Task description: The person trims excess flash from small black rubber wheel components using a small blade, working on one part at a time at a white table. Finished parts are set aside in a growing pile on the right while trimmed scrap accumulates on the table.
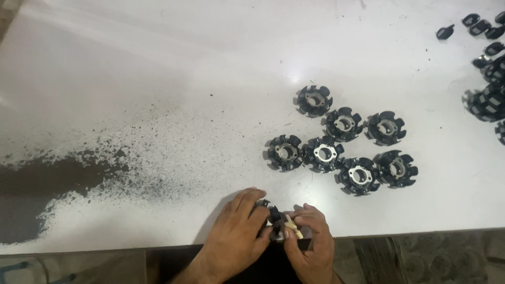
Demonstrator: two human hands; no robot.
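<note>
At the bottom centre, both hands' fingers pinch one black toothed part [273, 214]: left hand [236, 231] wrapped around it, right hand [310, 244] pressing a pale tab [292, 230]. It looks rigid and light, best gripped by its rim. Seven similar parts [342, 144] lie on the white surface [158, 79] at centre right.

White tabletop [158, 63], glossy, with a worn dark grey patch [37, 184] at the left that broke into fine black speckling [152, 152] toward the centre. Seven slotted round cores [342, 147] were black, each with a pale silver-grey ring at its hub. Loose clips [481, 26] at the upper right were black. The part [274, 215] between the hands was black, beside a cream-coloured piece [292, 227]. The floor [421, 257] was mottled grey-brown.
</note>
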